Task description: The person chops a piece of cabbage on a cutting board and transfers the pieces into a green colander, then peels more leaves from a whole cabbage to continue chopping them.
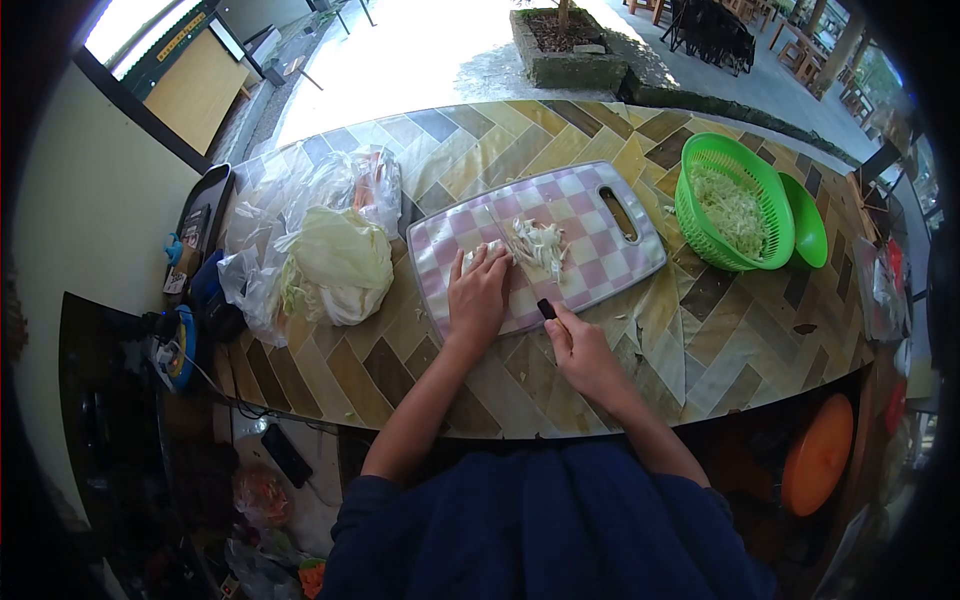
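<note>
On the pink-and-white checked cutting board [612,265], my left hand [480,298] presses its closed fingers on a pale piece of cabbage [484,252], mostly hidden beneath them. My right hand [588,362] grips the black handle of a knife [545,308]. Its thin blade points away from me, just right of my left fingertips. Beside the blade lies a small heap of shredded cabbage [543,246]. A larger part of a cabbage [338,262] rests left of the board, against clear plastic bags [250,262].
A green basket [698,225] holding shredded cabbage [735,212] stands to the right, with a green bowl [812,228] behind it. At the left edge is a dark tray [208,190] with small items. An orange stool [818,455] sits below the table at right.
</note>
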Demonstrator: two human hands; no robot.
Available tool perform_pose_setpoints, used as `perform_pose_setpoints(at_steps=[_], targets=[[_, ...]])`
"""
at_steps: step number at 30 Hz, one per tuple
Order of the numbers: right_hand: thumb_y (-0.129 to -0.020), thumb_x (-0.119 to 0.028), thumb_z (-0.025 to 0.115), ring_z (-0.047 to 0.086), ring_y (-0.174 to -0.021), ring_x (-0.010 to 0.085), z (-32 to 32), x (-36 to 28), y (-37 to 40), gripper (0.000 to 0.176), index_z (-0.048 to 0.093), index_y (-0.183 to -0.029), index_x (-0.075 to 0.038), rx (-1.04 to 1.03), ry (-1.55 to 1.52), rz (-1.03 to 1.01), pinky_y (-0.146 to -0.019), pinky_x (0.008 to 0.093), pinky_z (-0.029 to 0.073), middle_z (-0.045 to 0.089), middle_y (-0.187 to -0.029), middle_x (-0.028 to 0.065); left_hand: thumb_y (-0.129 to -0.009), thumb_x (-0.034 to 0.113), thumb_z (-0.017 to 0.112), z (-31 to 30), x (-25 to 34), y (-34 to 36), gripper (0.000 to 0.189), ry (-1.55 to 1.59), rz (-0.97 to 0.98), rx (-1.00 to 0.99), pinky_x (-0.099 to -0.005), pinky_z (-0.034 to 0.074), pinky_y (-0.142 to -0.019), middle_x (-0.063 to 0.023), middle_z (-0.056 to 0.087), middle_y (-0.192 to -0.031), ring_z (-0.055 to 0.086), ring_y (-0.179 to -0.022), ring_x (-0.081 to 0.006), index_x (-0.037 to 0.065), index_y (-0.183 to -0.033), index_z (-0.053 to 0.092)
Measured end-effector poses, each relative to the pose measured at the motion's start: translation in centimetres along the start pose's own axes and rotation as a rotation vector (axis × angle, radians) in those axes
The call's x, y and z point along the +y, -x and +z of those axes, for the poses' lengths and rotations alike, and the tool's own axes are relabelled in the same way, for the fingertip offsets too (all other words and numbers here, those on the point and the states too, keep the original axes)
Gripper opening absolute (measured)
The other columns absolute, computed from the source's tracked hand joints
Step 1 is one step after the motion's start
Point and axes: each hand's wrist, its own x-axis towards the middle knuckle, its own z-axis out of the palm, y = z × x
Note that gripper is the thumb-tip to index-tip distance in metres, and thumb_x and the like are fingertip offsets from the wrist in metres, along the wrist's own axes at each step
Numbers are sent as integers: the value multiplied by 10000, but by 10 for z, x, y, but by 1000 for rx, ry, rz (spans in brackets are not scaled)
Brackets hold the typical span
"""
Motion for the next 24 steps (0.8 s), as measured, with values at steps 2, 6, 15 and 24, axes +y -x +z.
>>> perform_pose_setpoints(at_steps=[2, 6, 15, 24], targets=[[-960, -175, 522, 632, -710, 438, 3, 4, -3, 372, 536, -1184, 121, -4, -6, 13, -618, 466, 476, 596, -721, 303, -931, 169, 516, 0, 1, 0, 228, 4, 2, 8, -479, 297, -1104, -78, 642, -1231, 539, -1235, -276, 82, -1081, 664], [-961, -182, 517, 629, -739, 450, 11, 10, -6, 366, 534, -1182, 110, 33, 3, -21, -637, 481, 483, 602, -742, 310, -934, 181, 529, -1, 1, -1, 223, 26, -1, 15, -481, 304, -1097, -86, 647, -1216, 553, -1217, -278, 78, -1078, 665], [-963, -202, 517, 631, -733, 443, -9, 9, 9, 374, 540, -1187, 96, 3, 68, 26, -637, 475, 480, 607, -738, 292, -931, 202, 550, -5, -3, -3, 221, 69, -17, 18, -478, 321, -1088, -98, 680, -1132, 591, -1167, -275, 73, -1074, 661], [-967, -205, 520, 607, -632, 420, -3, -2, 14, 375, 542, -1184, 100, 30, -20, 7, -575, 450, 443, 578, -681, 272, -937, 204, 541, -9, 0, -3, 240, 62, -7, 31, -483, 324, -1083, -95, 696, -1070, 595, -1158, -269, 54, -1093, 647]])
